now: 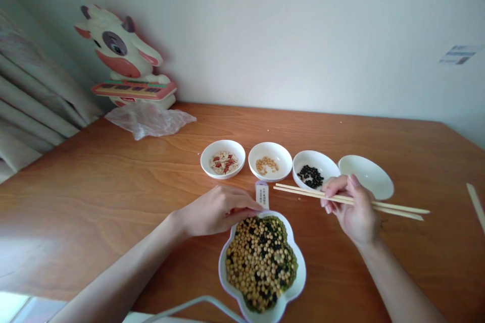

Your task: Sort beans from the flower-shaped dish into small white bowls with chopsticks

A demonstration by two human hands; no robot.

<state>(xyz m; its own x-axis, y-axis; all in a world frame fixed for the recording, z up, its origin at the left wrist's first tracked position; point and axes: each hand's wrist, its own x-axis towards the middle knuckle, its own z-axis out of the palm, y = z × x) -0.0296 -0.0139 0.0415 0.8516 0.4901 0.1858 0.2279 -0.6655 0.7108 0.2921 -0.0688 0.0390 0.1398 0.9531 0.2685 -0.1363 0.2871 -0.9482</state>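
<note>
My right hand (354,207) is closed around a pair of wooden chopsticks (397,210), whose tips point left, apart from any bean. At the upper left rim of a white flower-shaped bowl (300,282), my left hand (222,209) has its fingers bent over the edge, gripping it. Mixed beans (261,257), yellowish, black and green, fill this bowl. Behind stand small white bowls: one with pale and reddish seeds (224,163), one with yellow beans (266,164), one with black beans (310,176), and a fourth bowl (366,176) in which nothing shows.
A labelled tab (261,196) sticks out behind the flower-shaped bowl. At the back left are a cow-shaped toy keyboard (132,88) and a crumpled plastic bag (151,120). A pale strip (476,204) lies at the right; a light cable (200,300) crosses the near edge.
</note>
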